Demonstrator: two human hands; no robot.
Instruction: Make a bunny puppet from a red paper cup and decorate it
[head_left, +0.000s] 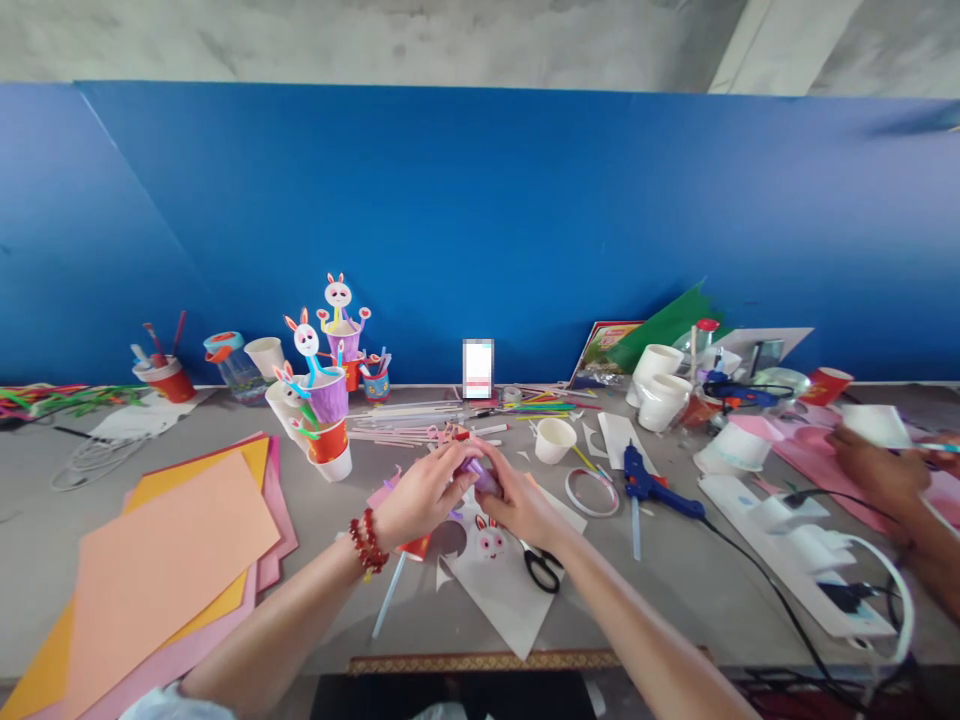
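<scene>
My left hand (429, 492), with red bead bracelets at its wrist, and my right hand (523, 505) meet above the middle of the table. Their fingers close around a small purple piece (475, 470), mostly hidden, whose kind I cannot make out. Beneath them lies a white paper sheet (517, 610) with holes cut in it. A drawn rabbit face (492, 541) rests on that sheet. Black-handled scissors (543, 570) lie by my right wrist. Partly under my left hand is a red paper cup (415, 547).
Coloured paper sheets (169, 560) lie at left, near rabbit-topped stacked cups (328, 400). At right are a blue glue gun (660, 488), a tape roll (592, 493) and a power strip (795, 560) with trailing cords. Another person's hand (877, 465) works at far right.
</scene>
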